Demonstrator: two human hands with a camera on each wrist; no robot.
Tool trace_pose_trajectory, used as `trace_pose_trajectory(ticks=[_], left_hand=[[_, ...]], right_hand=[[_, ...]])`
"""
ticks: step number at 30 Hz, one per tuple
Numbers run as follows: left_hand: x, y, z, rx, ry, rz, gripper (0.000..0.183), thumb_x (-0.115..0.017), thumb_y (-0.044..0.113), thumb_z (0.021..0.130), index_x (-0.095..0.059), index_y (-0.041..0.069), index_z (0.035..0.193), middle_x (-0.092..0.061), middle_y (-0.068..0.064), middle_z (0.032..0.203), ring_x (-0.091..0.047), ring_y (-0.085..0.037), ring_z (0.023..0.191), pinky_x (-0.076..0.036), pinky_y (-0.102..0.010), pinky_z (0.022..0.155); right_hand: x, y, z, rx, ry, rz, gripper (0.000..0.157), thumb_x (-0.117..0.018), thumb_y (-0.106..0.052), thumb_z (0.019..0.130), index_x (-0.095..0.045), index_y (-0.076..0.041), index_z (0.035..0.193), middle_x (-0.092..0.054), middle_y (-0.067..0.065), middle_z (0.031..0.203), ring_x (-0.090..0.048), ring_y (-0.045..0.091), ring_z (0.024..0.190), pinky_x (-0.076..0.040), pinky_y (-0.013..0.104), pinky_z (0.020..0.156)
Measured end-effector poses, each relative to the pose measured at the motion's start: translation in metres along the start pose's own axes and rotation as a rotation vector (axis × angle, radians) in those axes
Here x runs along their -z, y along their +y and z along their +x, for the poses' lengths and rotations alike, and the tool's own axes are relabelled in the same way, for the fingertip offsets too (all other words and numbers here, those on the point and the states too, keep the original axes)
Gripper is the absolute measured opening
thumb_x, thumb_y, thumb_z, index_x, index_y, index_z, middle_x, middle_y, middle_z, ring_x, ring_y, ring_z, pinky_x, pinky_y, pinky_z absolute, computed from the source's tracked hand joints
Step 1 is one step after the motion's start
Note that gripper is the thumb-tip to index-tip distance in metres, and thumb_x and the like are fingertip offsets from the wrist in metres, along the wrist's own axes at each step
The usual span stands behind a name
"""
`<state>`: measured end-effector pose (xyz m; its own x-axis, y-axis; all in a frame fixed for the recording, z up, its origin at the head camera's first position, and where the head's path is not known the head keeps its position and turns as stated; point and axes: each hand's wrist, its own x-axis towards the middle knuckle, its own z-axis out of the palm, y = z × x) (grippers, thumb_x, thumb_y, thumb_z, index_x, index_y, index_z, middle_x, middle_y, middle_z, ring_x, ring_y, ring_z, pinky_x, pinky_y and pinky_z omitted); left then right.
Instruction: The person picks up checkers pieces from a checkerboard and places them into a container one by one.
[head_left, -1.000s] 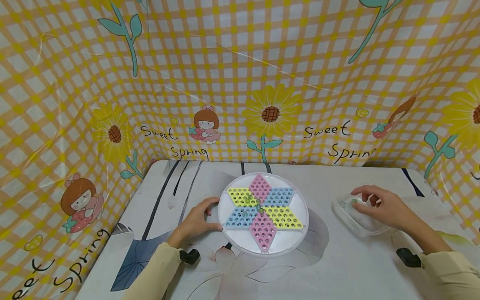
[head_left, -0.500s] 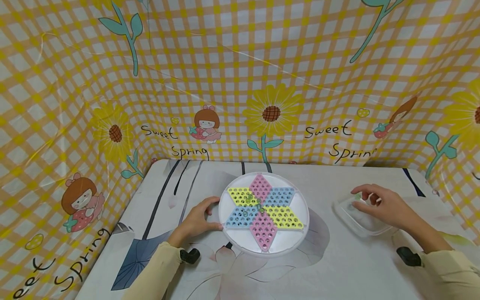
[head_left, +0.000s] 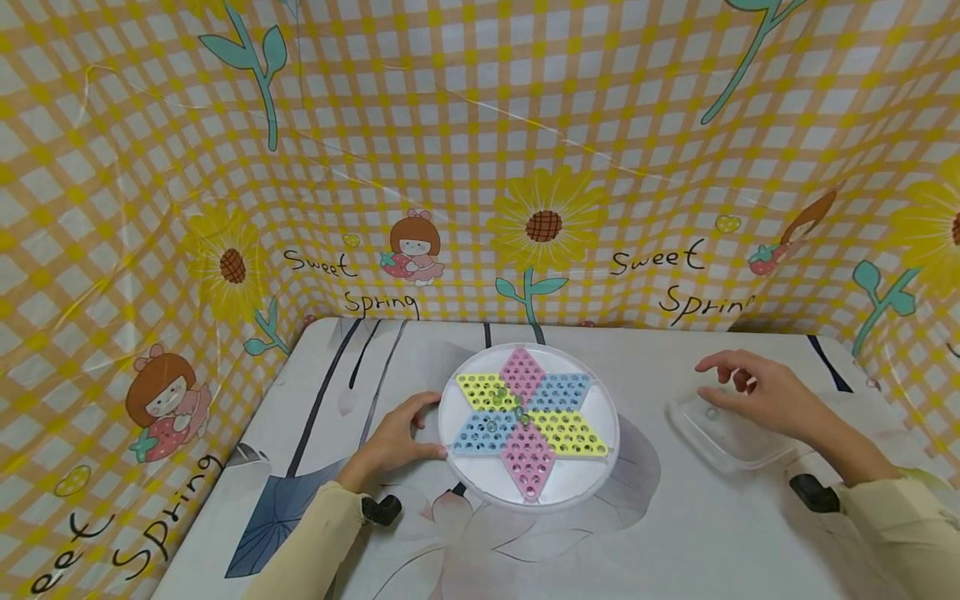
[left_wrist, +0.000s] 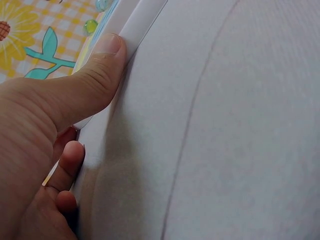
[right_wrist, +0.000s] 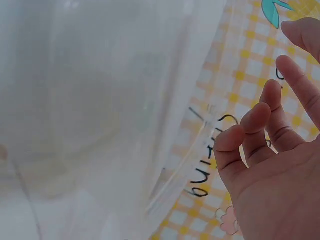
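A round white Chinese checkers board (head_left: 471,479) with a pink, yellow and blue star lies mid-table. Several glass marbles (head_left: 492,427) sit in its holes, left of and around the centre. My left hand (head_left: 393,442) touches the board's left rim with thumb and index finger spread apart; the left wrist view has the thumb (left_wrist: 102,70) against the rim. Over a clear plastic box (head_left: 693,442) at right hovers my right hand (head_left: 765,396), thumb and fingers apart, holding nothing visible. One marble (head_left: 712,412) shows inside the box, which is blurred in the right wrist view.
A pale, flower-printed cloth (head_left: 570,554) covers the table. Checked yellow fabric (head_left: 450,125) hangs behind it and along both sides. Black wrist-worn devices (head_left: 813,493) sit under both wrists.
My right hand has risen slightly away from the box, and its thumb and index finger have spread wider. Marbles in the box have shifted. My left hand stays at the rim.
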<state>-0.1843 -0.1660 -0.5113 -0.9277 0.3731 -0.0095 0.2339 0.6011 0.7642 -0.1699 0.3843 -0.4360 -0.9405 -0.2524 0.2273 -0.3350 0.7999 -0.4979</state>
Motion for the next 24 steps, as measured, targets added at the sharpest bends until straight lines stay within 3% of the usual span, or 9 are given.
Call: trace_pose_trajectory(ticks=[11,24], left_hand=[[0.000,-0.002,0.001,0.001,0.000,0.005,0.088,-0.096,0.024,0.072,-0.051,0.015,0.148,-0.055,-0.004,0.104,-0.049,-0.019,0.094,-0.038,-0.037,0.086],[0.000,0.000,0.001,0.004,0.010,-0.005,0.088,-0.096,0.023,0.072,-0.052,0.015,0.148,-0.055,-0.004,0.102,-0.049,-0.019,0.094,-0.038,-0.039,0.087]], right_hand=[[-0.001,-0.025,0.027,0.072,0.031,0.005,0.028,-0.084,-0.020,0.087,-0.071,-0.019,0.111,-0.054,0.000,0.090,-0.047,0.014,0.073,-0.038,0.027,0.057],[-0.016,-0.056,0.057,0.126,0.005,0.050,0.029,-0.085,-0.016,0.085,-0.072,-0.016,0.111,-0.055,0.001,0.088,-0.049,0.021,0.075,-0.042,0.026,0.059]])
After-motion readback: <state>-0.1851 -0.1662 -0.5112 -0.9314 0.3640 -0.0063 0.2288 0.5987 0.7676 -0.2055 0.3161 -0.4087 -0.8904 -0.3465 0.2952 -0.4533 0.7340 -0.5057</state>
